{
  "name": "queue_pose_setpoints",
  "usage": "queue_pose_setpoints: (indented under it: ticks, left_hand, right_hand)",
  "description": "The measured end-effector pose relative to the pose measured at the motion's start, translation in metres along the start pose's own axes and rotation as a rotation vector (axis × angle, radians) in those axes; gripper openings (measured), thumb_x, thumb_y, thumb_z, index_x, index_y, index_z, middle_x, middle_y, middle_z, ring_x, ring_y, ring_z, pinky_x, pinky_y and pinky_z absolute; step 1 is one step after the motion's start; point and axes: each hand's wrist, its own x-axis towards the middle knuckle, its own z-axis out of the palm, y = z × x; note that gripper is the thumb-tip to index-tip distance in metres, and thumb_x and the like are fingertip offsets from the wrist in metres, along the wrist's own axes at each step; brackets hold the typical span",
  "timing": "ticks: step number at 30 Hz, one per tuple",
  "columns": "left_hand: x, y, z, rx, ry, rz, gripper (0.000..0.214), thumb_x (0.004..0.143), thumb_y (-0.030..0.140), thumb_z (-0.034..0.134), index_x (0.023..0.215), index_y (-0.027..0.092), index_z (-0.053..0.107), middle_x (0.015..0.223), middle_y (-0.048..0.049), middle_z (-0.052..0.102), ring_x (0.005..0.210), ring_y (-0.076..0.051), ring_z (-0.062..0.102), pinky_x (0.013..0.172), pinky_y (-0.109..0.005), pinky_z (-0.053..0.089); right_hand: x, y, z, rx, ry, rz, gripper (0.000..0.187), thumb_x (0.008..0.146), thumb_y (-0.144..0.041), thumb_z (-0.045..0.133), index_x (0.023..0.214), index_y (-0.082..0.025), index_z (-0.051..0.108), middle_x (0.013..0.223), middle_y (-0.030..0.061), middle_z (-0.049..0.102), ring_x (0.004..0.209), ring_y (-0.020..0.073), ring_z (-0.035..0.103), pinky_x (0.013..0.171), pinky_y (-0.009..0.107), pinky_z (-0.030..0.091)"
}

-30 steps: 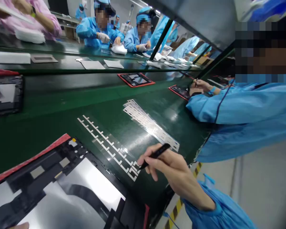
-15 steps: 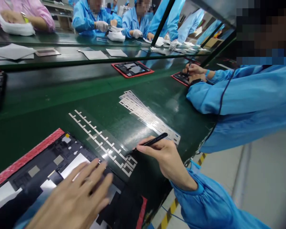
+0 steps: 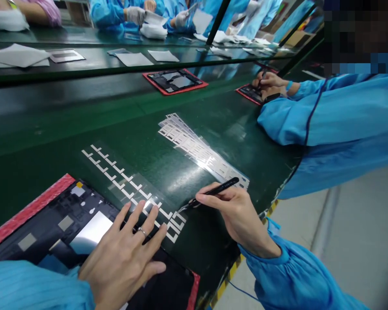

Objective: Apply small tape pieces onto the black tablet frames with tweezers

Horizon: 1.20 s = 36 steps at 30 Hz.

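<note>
Along a green assembly-line conveyor belt, a black display panel on a red-edged mat lies at the near side, and a co-worker's hands work at another further along. A clear-backed strip of silver foil pieces lies beside the panel, with a second foil bundle beyond. The left hand spreads open across both, gripping nothing (a ring shows on one finger). The right hand pinches a black pen-style pick, its tip at the strip's end. A slipped tip could tear the film or scratch the panel.
</note>
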Motion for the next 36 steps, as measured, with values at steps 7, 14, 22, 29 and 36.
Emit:
queue_pose_setpoints:
  ticks: [7,14,22,29,36]
  left_hand:
    - [-0.001,-0.002,0.000,0.043,-0.023,0.012,0.044,0.085,0.046,0.041,0.119,0.020,0.049,0.129,-0.0138,0.045,0.118,-0.037,0.039,0.090,-0.055,0.038]
    - [0.003,0.006,0.008,-0.035,-0.039,-0.085,0.045,0.085,0.049,0.039,0.120,0.023,0.047,0.130,-0.0104,0.045,0.120,-0.035,0.036,0.094,-0.057,0.031]
    - [-0.090,-0.040,-0.042,0.092,-0.002,-0.301,0.058,0.080,0.061,0.035,0.126,0.026,0.040,0.133,-0.0119,0.040,0.118,-0.031,0.042,0.091,-0.051,0.040]
    - [-0.198,-0.019,-0.056,0.041,-0.126,-0.622,0.056,0.081,0.045,0.049,0.131,0.030,0.029,0.137,-0.0083,0.029,0.117,-0.030,0.038,0.084,-0.046,0.047]
    - [-0.167,0.022,-0.045,-0.038,0.109,-0.847,0.043,0.068,0.041,0.066,0.106,0.025,0.054,0.104,-0.0065,0.051,0.093,-0.024,0.047,0.081,-0.041,0.043]
  right_hand:
    - [0.002,0.001,0.000,0.043,-0.015,0.047,0.008,0.055,-0.022,0.075,0.054,-0.018,0.068,0.053,0.0003,0.065,0.052,0.0147,0.060,0.057,0.026,0.047]
    - [-0.003,-0.016,0.004,0.120,-0.076,0.130,0.006,0.059,-0.022,0.071,0.057,-0.018,0.067,0.054,0.0023,0.066,0.052,0.0157,0.062,0.056,0.026,0.049]
    - [-0.027,-0.046,0.036,0.019,-0.003,0.171,0.017,0.046,-0.033,0.078,0.051,-0.020,0.068,0.056,0.0081,0.063,0.051,0.0181,0.060,0.044,0.023,0.050]
    - [-0.046,-0.032,0.114,0.025,-0.271,0.143,0.010,0.049,-0.025,0.078,0.048,-0.020,0.069,0.056,0.0017,0.064,0.058,0.0127,0.062,0.052,0.011,0.051]
    - [-0.067,-0.011,0.167,-0.020,-0.469,0.183,0.004,0.062,-0.021,0.072,0.057,-0.021,0.072,0.064,0.0016,0.069,0.060,0.0119,0.063,0.054,0.012,0.050]
